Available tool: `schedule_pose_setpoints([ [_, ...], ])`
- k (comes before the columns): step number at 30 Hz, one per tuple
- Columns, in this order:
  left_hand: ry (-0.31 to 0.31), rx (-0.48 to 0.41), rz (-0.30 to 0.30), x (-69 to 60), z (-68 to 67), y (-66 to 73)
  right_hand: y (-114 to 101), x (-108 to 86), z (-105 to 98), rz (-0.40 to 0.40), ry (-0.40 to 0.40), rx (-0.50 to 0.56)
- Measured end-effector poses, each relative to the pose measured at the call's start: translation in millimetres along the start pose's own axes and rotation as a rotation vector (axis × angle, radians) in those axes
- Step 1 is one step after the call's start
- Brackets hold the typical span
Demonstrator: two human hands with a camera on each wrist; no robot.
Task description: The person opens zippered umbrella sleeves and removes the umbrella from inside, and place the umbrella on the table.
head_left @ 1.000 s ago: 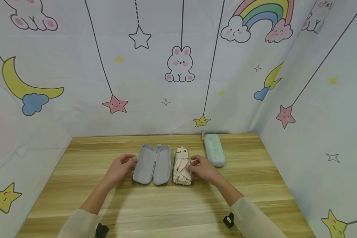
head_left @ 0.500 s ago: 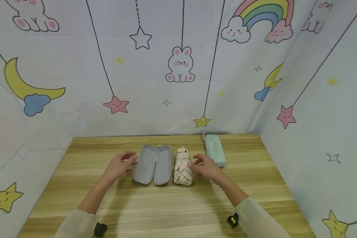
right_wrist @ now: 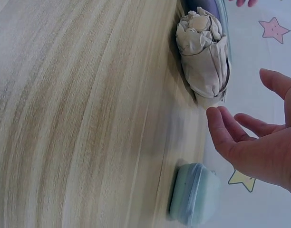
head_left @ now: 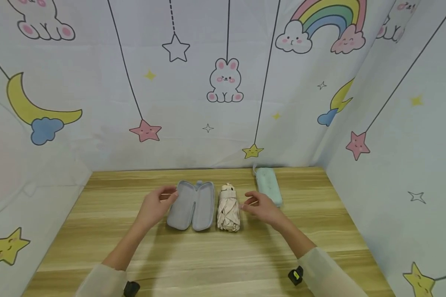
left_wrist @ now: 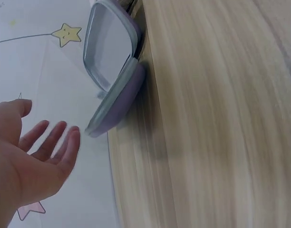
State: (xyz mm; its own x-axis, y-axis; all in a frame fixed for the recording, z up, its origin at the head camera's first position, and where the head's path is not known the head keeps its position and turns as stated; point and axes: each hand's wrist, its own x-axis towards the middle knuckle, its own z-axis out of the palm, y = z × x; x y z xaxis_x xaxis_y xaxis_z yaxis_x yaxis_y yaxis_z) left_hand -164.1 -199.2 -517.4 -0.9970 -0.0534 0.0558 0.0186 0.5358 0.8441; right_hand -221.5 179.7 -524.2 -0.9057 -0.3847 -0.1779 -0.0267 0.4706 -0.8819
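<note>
Our left grip [head_left: 155, 207] and right grip [head_left: 263, 209] spread empty near the case [head_left: 182, 210] and umbrella [head_left: 228, 211]. We'd expect the case light, stiff, best held sideways; the umbrella softer, held midway.

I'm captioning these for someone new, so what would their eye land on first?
Probably the patterned backdrop, with its rainbow at upper right and winking bunny near the middle. Below it, on the wood-grain table, an open gray case and a beige bundle lie side by side between the left hand and right hand. A mint-green case sits farther back, beyond the right hand.
</note>
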Motion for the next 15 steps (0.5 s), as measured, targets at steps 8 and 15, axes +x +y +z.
schedule_pose_setpoints([
  [8, -0.061, -0.098, 0.028, 4.7, 23.4, 14.0, 1.1, -1.5, -3.5, -0.036, -0.006, 0.016],
  [15, -0.066, -0.156, 0.071, 5.9, 37.7, 24.8, -3.2, -3.4, -3.9, -0.087, 0.000, 0.040],
])
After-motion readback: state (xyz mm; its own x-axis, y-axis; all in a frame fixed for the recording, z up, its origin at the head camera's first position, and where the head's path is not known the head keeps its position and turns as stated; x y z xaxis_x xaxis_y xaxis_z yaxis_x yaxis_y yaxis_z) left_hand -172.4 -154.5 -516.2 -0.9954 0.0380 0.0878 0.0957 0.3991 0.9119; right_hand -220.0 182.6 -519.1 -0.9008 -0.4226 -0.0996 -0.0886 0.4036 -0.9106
